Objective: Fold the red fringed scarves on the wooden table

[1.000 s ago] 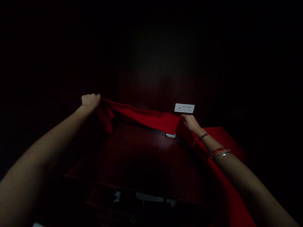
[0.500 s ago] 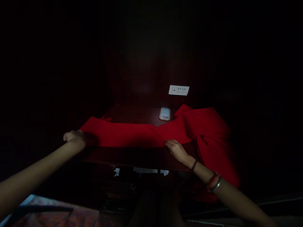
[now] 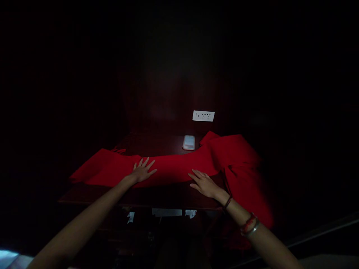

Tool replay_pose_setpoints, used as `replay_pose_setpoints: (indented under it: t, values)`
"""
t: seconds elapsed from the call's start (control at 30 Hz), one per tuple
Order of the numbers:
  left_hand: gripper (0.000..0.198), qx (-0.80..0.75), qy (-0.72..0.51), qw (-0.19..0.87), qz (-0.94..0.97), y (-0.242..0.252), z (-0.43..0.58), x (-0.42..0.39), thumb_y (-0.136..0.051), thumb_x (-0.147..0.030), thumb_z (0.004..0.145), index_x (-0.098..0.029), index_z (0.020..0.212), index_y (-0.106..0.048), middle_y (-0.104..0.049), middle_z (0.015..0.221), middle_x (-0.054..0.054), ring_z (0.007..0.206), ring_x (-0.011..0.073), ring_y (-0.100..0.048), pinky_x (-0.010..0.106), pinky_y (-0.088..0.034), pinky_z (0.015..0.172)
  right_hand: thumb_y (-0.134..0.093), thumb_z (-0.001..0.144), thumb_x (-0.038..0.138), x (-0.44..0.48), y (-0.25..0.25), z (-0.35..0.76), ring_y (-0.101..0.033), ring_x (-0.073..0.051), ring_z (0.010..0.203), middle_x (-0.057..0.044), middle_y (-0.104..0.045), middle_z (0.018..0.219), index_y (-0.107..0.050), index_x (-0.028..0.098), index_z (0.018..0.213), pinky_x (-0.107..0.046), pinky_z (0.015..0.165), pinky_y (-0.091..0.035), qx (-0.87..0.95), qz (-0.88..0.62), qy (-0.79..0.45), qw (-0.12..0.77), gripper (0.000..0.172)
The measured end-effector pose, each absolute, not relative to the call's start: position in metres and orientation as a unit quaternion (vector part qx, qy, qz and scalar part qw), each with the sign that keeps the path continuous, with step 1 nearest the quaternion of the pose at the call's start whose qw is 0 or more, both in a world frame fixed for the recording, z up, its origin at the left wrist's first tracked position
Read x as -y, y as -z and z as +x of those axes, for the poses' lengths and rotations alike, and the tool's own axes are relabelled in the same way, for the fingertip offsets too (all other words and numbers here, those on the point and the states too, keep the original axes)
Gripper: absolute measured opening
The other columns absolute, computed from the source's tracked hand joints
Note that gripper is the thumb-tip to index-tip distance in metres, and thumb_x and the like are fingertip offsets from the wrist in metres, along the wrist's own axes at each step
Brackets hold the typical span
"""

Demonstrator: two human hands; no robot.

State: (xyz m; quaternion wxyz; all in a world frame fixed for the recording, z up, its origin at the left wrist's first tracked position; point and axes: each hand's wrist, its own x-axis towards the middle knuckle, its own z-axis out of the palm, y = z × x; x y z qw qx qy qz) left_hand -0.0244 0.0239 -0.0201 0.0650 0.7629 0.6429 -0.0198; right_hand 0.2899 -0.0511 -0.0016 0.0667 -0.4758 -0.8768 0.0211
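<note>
A long piece of red cloth (image 3: 171, 168) lies across a dark wooden table (image 3: 157, 196). Its right part is bunched up and hangs over the table's right side. My left hand (image 3: 142, 172) rests flat on the left half of the cloth, fingers spread. My right hand (image 3: 204, 183) lies at the cloth's near edge, right of the middle, with its fingers stretched out over the fabric. Bracelets circle my right wrist and forearm. The cloth's exact kind cannot be made out.
Behind the cloth a phone (image 3: 189, 142) with a lit, blurred screen lies on the table. On the dark wall beyond is a white socket plate (image 3: 203, 116). Pale papers (image 3: 166, 212) show below the table's front edge. The surroundings are very dark.
My left hand has let go of the cloth's left end, moved right and spread out on it. The fingers of my right hand have straightened. The view has shifted slightly.
</note>
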Motion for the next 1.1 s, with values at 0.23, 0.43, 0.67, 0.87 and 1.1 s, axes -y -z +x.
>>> replay_pose_setpoints:
  t: [0.23,0.43,0.67,0.87,1.1]
  values:
    - [0.065,-0.605,-0.023,0.025,0.795,0.011,-0.005,-0.025,-0.018,-0.062,0.076,-0.027,0.131,-0.014,-0.002,0.139,0.007,0.124,0.0312,-0.001,0.051,-0.012,0.094,-0.023,0.079,0.056,-0.005,-0.026,0.254,-0.011,-0.027,0.124,-0.008,-0.016,0.137,-0.025,0.023,0.129,-0.050,0.095,-0.014,0.812,-0.569,-0.033,0.127,0.060]
    - [0.067,-0.635,0.002,0.043,0.771,0.018,-0.003,-0.035,-0.020,-0.065,0.073,-0.030,0.131,-0.016,-0.007,0.138,0.005,0.123,0.0330,-0.006,0.050,-0.015,0.094,-0.017,0.071,0.068,-0.029,0.001,0.263,0.000,-0.030,0.124,-0.009,-0.003,0.139,-0.013,0.024,0.132,-0.052,0.095,-0.004,0.736,-0.668,-0.109,-0.004,0.074]
    - [0.066,-0.604,-0.013,0.038,0.796,0.015,-0.004,-0.037,-0.021,-0.061,0.076,-0.024,0.131,-0.020,-0.008,0.138,0.009,0.124,0.0314,-0.004,0.047,-0.013,0.095,-0.026,0.077,0.057,-0.007,0.000,0.255,-0.013,-0.029,0.123,-0.019,-0.019,0.134,-0.025,0.012,0.129,-0.048,0.095,-0.014,0.774,-0.626,-0.034,0.090,0.069]
    - [0.051,-0.516,-0.026,0.066,0.854,-0.009,0.017,-0.075,-0.029,-0.041,0.081,-0.019,0.126,-0.031,-0.026,0.133,0.010,0.123,0.0234,-0.018,0.038,-0.018,0.096,-0.043,0.078,0.022,0.035,-0.014,0.253,-0.041,-0.018,0.107,-0.010,-0.047,0.116,-0.042,0.018,0.117,-0.033,0.089,-0.033,0.927,-0.363,0.057,0.077,0.039]
    - [0.034,-0.513,0.016,0.172,0.841,-0.026,0.010,-0.115,-0.050,-0.035,0.067,-0.016,0.095,-0.055,-0.058,0.094,0.006,0.083,0.0178,-0.053,0.025,-0.040,0.070,-0.035,0.081,0.011,0.033,-0.020,0.241,-0.052,-0.017,0.082,-0.008,-0.058,0.089,-0.051,0.016,0.101,-0.027,0.065,-0.041,0.935,-0.319,0.155,-0.018,0.025]
